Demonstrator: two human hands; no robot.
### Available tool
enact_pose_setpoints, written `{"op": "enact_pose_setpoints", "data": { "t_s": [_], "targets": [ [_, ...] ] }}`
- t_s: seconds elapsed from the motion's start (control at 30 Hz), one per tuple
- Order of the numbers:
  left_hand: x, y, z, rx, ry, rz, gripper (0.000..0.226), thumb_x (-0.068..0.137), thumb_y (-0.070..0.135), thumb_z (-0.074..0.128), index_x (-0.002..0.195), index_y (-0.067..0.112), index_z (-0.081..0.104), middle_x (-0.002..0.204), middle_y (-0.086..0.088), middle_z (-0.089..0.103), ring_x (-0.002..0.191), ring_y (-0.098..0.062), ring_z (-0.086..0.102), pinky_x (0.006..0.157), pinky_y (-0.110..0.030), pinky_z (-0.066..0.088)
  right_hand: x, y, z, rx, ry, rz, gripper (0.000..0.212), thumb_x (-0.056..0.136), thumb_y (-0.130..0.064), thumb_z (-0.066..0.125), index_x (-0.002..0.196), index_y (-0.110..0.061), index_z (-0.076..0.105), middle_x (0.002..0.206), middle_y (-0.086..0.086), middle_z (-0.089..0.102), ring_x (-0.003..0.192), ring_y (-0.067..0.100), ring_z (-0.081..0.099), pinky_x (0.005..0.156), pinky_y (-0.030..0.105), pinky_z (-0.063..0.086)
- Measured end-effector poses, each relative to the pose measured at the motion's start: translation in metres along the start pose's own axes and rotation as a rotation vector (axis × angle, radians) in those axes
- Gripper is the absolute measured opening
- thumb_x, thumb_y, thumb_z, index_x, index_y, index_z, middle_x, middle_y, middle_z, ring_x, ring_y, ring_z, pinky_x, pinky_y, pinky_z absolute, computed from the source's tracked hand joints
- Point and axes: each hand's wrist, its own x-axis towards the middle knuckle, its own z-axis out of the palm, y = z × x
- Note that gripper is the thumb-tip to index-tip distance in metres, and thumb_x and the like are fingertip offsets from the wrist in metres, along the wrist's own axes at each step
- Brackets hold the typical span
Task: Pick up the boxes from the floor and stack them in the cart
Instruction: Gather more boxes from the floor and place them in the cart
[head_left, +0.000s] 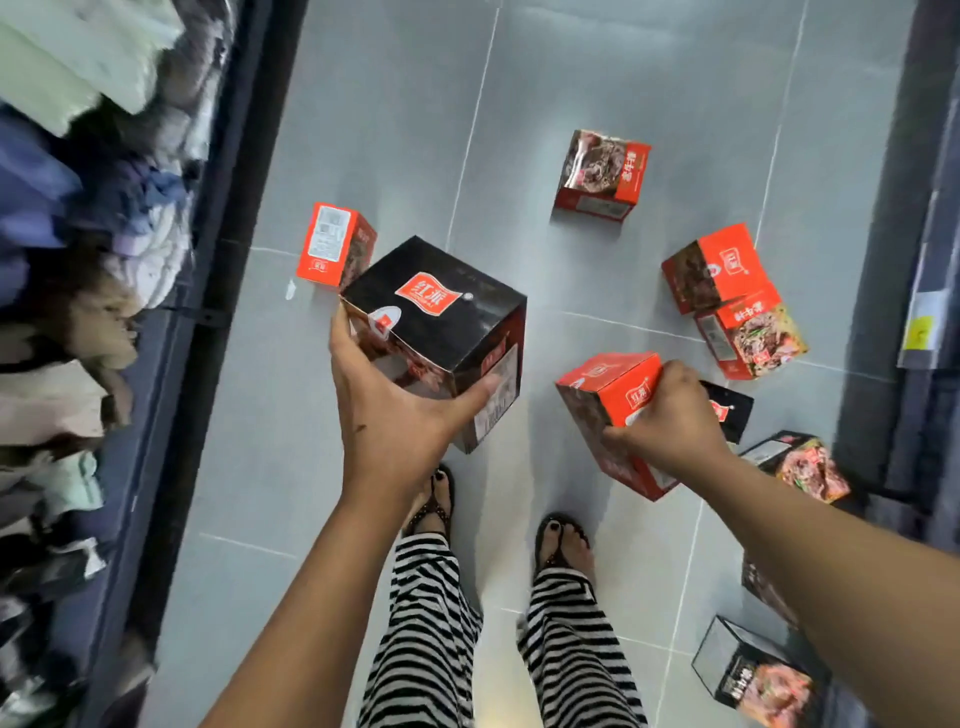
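L hand (384, 410): we see it gripping the black box (436, 332) from the near side, fingers on the left edge, thumb on the right face by the barcode.
Black box: held up above the tiles, tilted, red logo on top, one corner toward us.
R hand (670, 421): closed on the red box (605, 410), fingers curled over its far top edge, thumb on the near side.
Red box: tilted; we can't tell if its low corner touches the tiles.
Behind R hand: small black pack (730, 410), partly hidden by the knuckles.
Right floor: red carton (714, 267) right against a food-photo carton (750, 338); another photo box (802, 462) nr the dark shelf base.
Far floor: lone carton (602, 174), well apart from the rest.
Left floor: orange-red carton (335, 244), just beside the left unit's dark edge.
Low right: dark carton (753, 670), below the R forearm in view.
Floor (395, 130): grey tiles, pale grout.
Below hands: striped trousers (426, 623), sandals (431, 499).
Left edge: blurred folded fabrics (78, 208); we can't tell more.
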Motion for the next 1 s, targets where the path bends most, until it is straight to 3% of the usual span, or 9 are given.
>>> {"op": "enact_pose_setpoints", "data": {
  "t_s": [0.03,0.13,0.2,0.3,0.4,0.47,0.67,0.87,1.0],
  "targets": [
    [-0.019,0.013,-0.009,-0.010,0.019,-0.018,0.125,0.047,0.039,0.094,0.145,0.031,0.017,0.143,0.000,0.038,0.123,-0.007,0.052,0.091,-0.033,0.055,-0.015,-0.007,-0.011,-0.001,-0.025,-0.032,0.080,0.049,-0.040,0.085,0.108,-0.003,0.046,0.109,0.017,0.053,0.105,0.034,0.052,0.088,0.038,0.045],
    [-0.073,0.053,-0.036,0.043,0.088,-0.015,0.122,0.053,0.029,0.094,0.147,0.024,0.016,0.144,-0.002,0.038,0.113,0.019,0.044,0.079,0.002,0.042,-0.064,-0.028,-0.046,-0.016,-0.103,-0.115,0.079,0.052,-0.041,0.085,0.110,-0.003,0.046,0.111,0.015,0.051,0.106,0.030,0.051,0.089,0.036,0.045],
    [-0.109,0.077,-0.057,0.040,0.159,-0.017,0.123,0.053,0.028,0.093,0.148,0.022,0.016,0.144,-0.001,0.037,0.110,0.023,0.041,0.080,0.006,0.038,-0.095,-0.038,-0.069,-0.026,-0.121,-0.155,0.079,0.052,-0.040,0.086,0.111,-0.005,0.046,0.111,0.013,0.051,0.105,0.028,0.052,0.087,0.035,0.045],
    [-0.156,0.107,-0.092,-0.004,0.228,-0.045,0.124,0.047,0.033,0.095,0.146,0.023,0.021,0.140,-0.001,0.040,0.113,0.017,0.045,0.091,-0.003,0.043,-0.141,-0.048,-0.095,-0.069,-0.149,-0.168,0.081,0.049,-0.032,0.088,0.112,-0.003,0.046,0.113,0.014,0.052,0.107,0.029,0.051,0.087,0.034,0.044],
    [-0.200,0.120,-0.126,-0.088,0.278,-0.081,0.125,0.039,0.042,0.094,0.142,0.024,0.026,0.138,-0.002,0.042,0.118,-0.002,0.053,0.097,-0.033,0.051,-0.187,-0.059,-0.115,-0.150,-0.129,-0.194,0.080,0.046,-0.035,0.087,0.108,-0.002,0.049,0.108,0.015,0.055,0.103,0.031,0.055,0.087,0.035,0.048],
    [-0.230,0.122,-0.150,-0.063,0.320,-0.116,0.129,0.037,0.047,0.093,0.144,0.025,0.024,0.138,-0.001,0.042,0.123,-0.011,0.052,0.100,-0.043,0.049,-0.215,-0.067,-0.123,-0.192,-0.126,-0.216,0.080,0.046,-0.037,0.085,0.108,-0.002,0.049,0.106,0.015,0.055,0.101,0.032,0.056,0.088,0.038,0.050],
    [-0.315,0.112,-0.223,0.005,0.421,-0.159,0.129,0.037,0.061,0.088,0.142,0.038,0.016,0.139,0.007,0.040,0.124,-0.016,0.049,0.105,-0.040,0.044,-0.286,-0.098,-0.127,-0.393,-0.233,-0.315,0.081,0.037,-0.051,0.073,0.101,-0.008,0.051,0.102,0.012,0.060,0.092,0.030,0.060,0.081,0.040,0.054],
    [-0.412,0.066,-0.302,-0.118,0.601,-0.220,0.129,0.036,0.063,0.089,0.141,0.034,0.021,0.137,0.007,0.041,0.125,-0.011,0.049,0.104,-0.040,0.045,-0.384,-0.176,-0.088,-0.586,-0.305,-0.629,0.078,0.058,-0.050,0.080,0.112,-0.004,0.045,0.112,0.015,0.053,0.108,0.034,0.053,0.092,0.038,0.044],
    [-0.491,0.033,-0.360,-0.197,0.749,-0.276,0.123,0.031,0.061,0.090,0.134,0.042,0.025,0.129,0.008,0.047,0.112,-0.009,0.057,0.094,-0.040,0.052,-0.464,-0.231,-0.038,-0.684,-0.347,-0.851,0.092,0.050,-0.075,0.062,0.113,-0.010,0.045,0.113,0.009,0.052,0.109,0.027,0.051,0.096,0.033,0.043]
  ]
}}
